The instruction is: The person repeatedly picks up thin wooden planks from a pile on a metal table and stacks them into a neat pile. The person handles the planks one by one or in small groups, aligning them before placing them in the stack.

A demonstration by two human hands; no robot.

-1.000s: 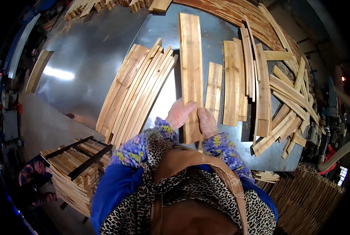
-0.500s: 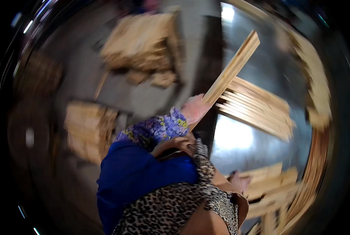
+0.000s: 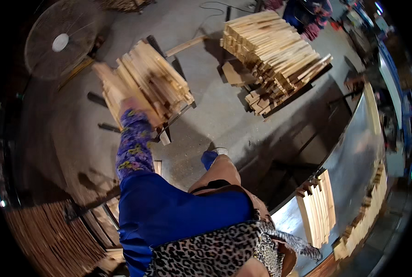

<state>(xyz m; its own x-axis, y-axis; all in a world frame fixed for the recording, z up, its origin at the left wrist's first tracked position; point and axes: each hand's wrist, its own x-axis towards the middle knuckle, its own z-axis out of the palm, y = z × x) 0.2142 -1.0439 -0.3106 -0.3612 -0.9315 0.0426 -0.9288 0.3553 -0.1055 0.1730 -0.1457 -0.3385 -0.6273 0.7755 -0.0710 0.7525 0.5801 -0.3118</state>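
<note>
My left arm, in a flowered sleeve cover, stretches toward a stack of wooden boards (image 3: 155, 81) on a low metal stand at the left. My left hand (image 3: 129, 105) is closed on a wooden board (image 3: 108, 78) along the stack's left side. Both the hand and that board are blurred, and the fingers are mostly hidden. My right hand is out of view. At the lower right, a small row of boards (image 3: 317, 210) lies on a shiny metal table (image 3: 346, 168).
A larger board pile (image 3: 273, 44) stands farther off, with another person (image 3: 309, 18) behind it. A big round fan (image 3: 60, 42) is at the far left. Brown stacked strips (image 3: 51, 237) lie at lower left. More boards (image 3: 365, 210) line the table's far edge.
My view and body have turned left, away from the metal table. My left hand has carried the board from over the table to the stack on the stand. The right hand has left view.
</note>
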